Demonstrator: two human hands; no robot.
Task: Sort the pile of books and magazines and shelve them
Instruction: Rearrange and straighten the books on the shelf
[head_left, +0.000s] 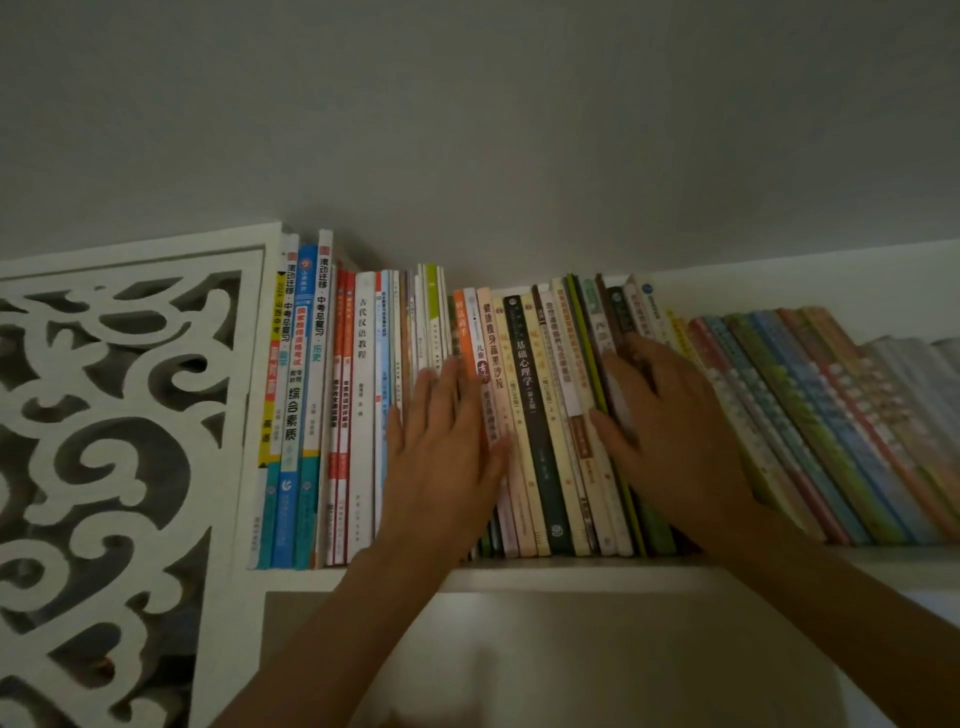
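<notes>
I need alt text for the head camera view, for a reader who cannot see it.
Two hands, the left hand and right hand, press flat with straight fingers on the spines of a row of books on a white shelf. Books at the right lean; a carved white panel stands at the left.

White spine (363, 415) near the shelf's left end reads 古代汉语教程; black spine (535, 415) mid-shelf reads 基础心理学 (第2版); pink spine (493, 353) reads 健康瘦身蔬果沙拉.

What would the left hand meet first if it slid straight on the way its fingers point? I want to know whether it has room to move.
The left hand lies flat on the book spines, fingers pointing up. Going on, it would likely run over the orange-spined book and off the books' top edges toward the wall.
</notes>
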